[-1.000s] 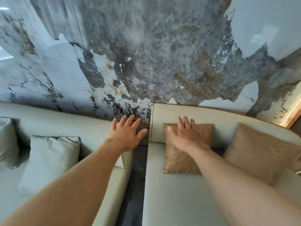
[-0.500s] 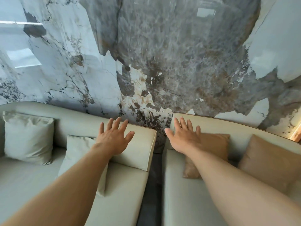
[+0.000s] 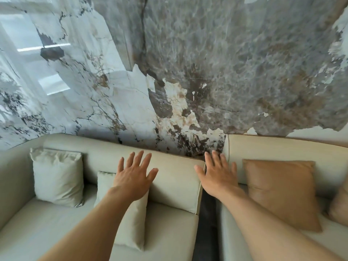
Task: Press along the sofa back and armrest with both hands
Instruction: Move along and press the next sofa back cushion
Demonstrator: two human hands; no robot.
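Note:
A pale cream sofa fills the lower left, its back (image 3: 175, 176) running along the marble wall. My left hand (image 3: 134, 178) is spread open, palm toward that back near its right end. My right hand (image 3: 219, 176) is open too, fingers apart, over the dark gap between this sofa and a second cream sofa (image 3: 273, 149) on the right. Whether either palm touches the upholstery I cannot tell. The armrest (image 3: 13, 178) curves round at the far left.
A pale cushion (image 3: 58, 176) leans in the left corner and a smaller one (image 3: 130, 223) lies under my left forearm. Tan cushions (image 3: 282, 191) rest on the right sofa. A dark floor strip (image 3: 206, 223) separates the sofas. The glossy marble wall (image 3: 169, 72) rises behind.
My view and both hands have shifted left: the left hand is further along the left sofa's back, the right hand has left the tan cushion and hovers over the gap.

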